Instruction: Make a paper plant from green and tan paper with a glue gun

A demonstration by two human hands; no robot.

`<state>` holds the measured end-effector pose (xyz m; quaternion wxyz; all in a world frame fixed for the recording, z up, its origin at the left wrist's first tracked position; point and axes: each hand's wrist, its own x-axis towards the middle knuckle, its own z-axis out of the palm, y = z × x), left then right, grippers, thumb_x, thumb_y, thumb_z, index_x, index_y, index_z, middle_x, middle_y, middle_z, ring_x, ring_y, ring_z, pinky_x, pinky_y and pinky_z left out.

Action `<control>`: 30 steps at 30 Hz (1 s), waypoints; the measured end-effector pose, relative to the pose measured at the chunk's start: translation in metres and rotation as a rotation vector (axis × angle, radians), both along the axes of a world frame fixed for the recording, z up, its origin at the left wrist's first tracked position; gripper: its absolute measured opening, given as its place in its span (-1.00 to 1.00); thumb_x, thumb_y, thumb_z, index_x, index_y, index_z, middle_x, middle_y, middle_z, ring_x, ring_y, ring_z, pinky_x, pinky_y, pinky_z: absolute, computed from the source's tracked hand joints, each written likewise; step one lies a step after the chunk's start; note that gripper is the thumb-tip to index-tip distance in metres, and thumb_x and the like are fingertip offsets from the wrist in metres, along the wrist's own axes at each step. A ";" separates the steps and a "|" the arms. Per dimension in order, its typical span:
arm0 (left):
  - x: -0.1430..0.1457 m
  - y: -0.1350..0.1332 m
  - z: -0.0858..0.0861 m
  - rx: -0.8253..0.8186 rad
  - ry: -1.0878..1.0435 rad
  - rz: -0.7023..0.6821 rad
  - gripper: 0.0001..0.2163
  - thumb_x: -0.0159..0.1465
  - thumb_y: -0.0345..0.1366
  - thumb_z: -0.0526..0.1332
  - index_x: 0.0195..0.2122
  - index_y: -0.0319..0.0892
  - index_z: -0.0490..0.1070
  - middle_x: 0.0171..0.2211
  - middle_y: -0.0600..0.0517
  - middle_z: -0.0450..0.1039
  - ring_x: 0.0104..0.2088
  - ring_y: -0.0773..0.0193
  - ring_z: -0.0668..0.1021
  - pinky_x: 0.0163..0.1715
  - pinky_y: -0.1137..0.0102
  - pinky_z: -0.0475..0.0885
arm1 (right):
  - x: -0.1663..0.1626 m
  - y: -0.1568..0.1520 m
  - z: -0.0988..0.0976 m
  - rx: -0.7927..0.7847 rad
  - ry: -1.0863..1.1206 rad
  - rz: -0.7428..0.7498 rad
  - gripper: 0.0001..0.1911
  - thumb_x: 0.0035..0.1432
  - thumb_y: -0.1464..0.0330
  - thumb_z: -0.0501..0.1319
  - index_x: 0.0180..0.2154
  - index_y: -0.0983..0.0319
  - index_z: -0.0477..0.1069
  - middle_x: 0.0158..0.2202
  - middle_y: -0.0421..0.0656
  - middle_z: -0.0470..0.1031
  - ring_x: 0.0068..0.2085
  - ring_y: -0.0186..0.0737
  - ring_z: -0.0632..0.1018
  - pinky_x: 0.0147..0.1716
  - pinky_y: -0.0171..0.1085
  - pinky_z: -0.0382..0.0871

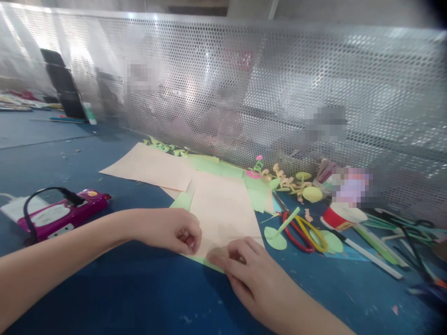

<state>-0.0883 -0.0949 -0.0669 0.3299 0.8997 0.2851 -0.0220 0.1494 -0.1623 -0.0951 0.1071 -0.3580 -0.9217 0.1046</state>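
Observation:
A pale peach paper sheet (223, 204) lies on the blue table before me, with a strip of light green paper (206, 264) showing along its near edge. My left hand (174, 231) rests at the sheet's near left corner with the fingers curled in; what they hold, if anything, is hidden. At the near edge, my right hand (247, 270) has its thumb and fingertips drawn together, touching the paper there. Whether a small piece is pinched between them I cannot tell. Another peach sheet (150, 165) lies farther left, partly over more green paper.
A purple power strip (84, 207) with a plugged cable sits at left. To the right are red-and-yellow-handled scissors (300, 235), green paper leaves (275, 238), a red and white paper cup (344, 216) and a white-barrelled pen (373, 258). A perforated metal screen (209, 93) stands behind.

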 end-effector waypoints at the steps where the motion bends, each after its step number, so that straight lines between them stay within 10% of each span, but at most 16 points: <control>1: 0.000 -0.001 0.003 0.007 0.008 -0.009 -0.86 0.09 -0.42 0.14 -0.35 -0.15 0.45 -0.37 0.07 0.34 -0.40 0.39 0.43 -0.42 0.55 0.31 | 0.000 0.000 0.000 0.010 -0.001 -0.002 -0.60 0.17 0.44 0.00 0.04 0.02 0.20 -0.26 -0.14 0.30 -0.21 -0.19 0.29 -0.21 -0.19 0.26; 30: 0.009 -0.010 0.004 0.215 -0.008 0.002 -0.85 0.09 -0.27 0.22 -0.31 0.03 0.53 -0.39 0.07 0.29 -0.29 0.31 0.32 -0.29 0.49 0.22 | 0.002 -0.004 -0.004 -0.020 0.067 0.007 -0.53 0.15 0.49 0.00 0.07 -0.01 0.17 -0.19 -0.13 0.29 -0.14 -0.18 0.28 -0.14 -0.15 0.23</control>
